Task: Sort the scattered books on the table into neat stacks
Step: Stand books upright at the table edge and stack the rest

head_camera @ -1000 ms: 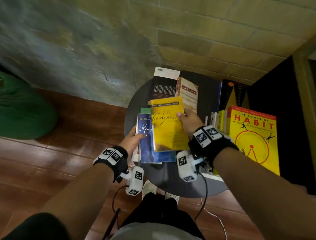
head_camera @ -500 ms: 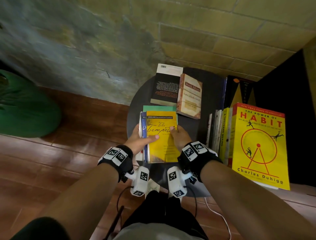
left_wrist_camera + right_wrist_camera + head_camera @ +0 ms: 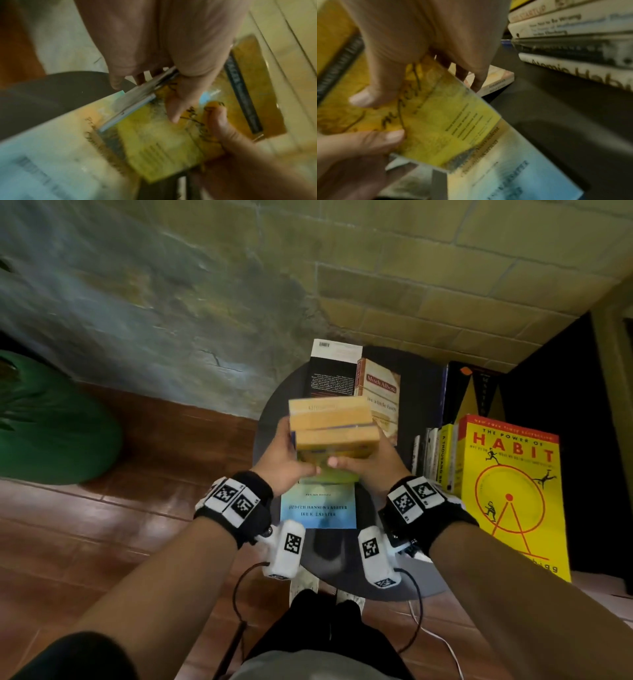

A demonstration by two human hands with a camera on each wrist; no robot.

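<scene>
Two small paperbacks (image 3: 334,426), a yellow one (image 3: 163,142) over a blue one, are held together and tipped up, page edges towards me. My left hand (image 3: 284,460) grips their left side, my right hand (image 3: 370,463) their right side, both thumbs on the yellow cover (image 3: 453,128). Under them a larger blue-green book (image 3: 318,508) lies flat on the round dark table (image 3: 339,570). Farther back lie a black-backed book (image 3: 334,371) and a cream Mitch Albom book (image 3: 382,395).
A row of upright books (image 3: 435,453) fronted by the yellow Power of Habit (image 3: 510,491) stands at the table's right. A brick wall rises behind. Wooden floor and a green cushion (image 3: 51,433) are on the left.
The yellow and blue paperbacks lay flat on the blue-green book; both hands have now lifted them and tipped them up on end, uncovering that book's cover.
</scene>
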